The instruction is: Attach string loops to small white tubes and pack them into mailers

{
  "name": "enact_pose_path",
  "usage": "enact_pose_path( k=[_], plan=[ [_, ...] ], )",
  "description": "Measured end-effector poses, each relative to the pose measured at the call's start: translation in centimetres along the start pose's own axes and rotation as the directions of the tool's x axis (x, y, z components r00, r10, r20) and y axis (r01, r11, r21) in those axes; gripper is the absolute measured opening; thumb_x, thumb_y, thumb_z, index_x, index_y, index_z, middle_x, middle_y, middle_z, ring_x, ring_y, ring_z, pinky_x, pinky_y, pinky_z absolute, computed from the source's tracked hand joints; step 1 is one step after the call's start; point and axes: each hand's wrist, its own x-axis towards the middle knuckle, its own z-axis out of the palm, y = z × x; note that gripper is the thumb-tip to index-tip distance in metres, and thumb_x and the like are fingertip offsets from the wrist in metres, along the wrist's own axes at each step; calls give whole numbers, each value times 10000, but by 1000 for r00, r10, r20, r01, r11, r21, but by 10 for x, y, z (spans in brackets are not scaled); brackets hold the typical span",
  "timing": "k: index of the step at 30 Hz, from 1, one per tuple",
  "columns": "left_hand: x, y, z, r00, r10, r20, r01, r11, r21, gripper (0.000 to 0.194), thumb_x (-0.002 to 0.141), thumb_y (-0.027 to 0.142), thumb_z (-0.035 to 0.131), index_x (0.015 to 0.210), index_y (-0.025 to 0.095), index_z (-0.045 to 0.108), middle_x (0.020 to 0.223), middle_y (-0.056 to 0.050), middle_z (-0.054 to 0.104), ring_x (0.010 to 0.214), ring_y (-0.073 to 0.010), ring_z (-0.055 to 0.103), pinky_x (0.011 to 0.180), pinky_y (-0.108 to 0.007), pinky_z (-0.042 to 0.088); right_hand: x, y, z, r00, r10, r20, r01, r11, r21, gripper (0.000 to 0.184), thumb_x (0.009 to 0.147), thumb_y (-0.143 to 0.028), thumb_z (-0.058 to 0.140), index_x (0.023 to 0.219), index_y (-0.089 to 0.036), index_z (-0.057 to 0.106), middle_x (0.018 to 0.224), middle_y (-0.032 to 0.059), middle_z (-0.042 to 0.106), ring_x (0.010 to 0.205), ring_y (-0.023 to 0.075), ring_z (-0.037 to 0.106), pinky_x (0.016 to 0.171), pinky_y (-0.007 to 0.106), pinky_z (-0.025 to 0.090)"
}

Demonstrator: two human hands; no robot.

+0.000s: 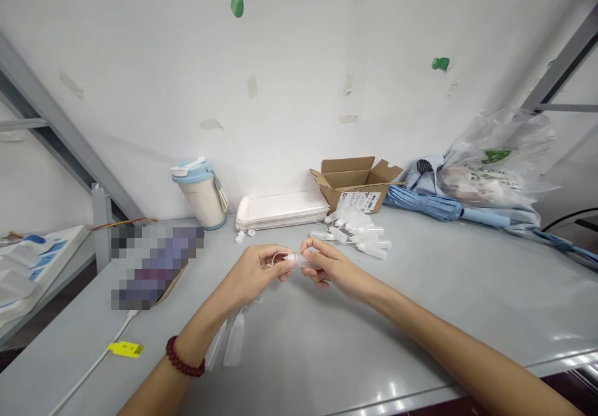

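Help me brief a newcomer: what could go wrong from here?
The translucent bottle might slip, as the left hand and right hand hold it by the fingers. The small white pieces beyond the left hand could scatter if knocked. The heaped bottles beyond the right hand might slide if brushed.

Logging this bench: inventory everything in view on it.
Translucent plastic bottle: 1, whitish, held, centre
Flat stack: 1, white, back centre
Open cardboard box: 1, brown, right of stack
Piled bottles: many, whitish, before box
Loose bottles: 2, whitish, front left
Round caps: about 3, white, before stack
Lidded tumbler: 1, cream/blue, back left
Folded umbrella: 1, blue, right
Bunched fabric: 1, pale blue, by umbrella
Plastic bag: 1, clear, far right
Tagged cable: 1, white, left
Pixelated object: 1, purplish, left
Left hand, right hand: 2, on bottle
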Motion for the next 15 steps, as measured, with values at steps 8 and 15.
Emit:
enact_pose_path(
  k=[8,15],
  plan=[
    [1,-4,-1,993,-102,57,105,993,-55,423,820,498,461,632,140,583,594,-21,590,514,-126,548,536,-252,442,0,0,1,1000,-20,-9,19,998,-60,227,861,-444,446,844,-231,372,585,-76,356,504,76,229,475,208,195],
    [-2,-1,5,999,41,11,-41,997,69,284,834,402,470,768,161,605,667,-15,612,641,-144,579,633,-251,447,-2,-3,0,999,28,17,-29,999,33,241,853,-438,467,815,-238,337,552,-100,249,474,65,150,457,202,136]
  ],
)
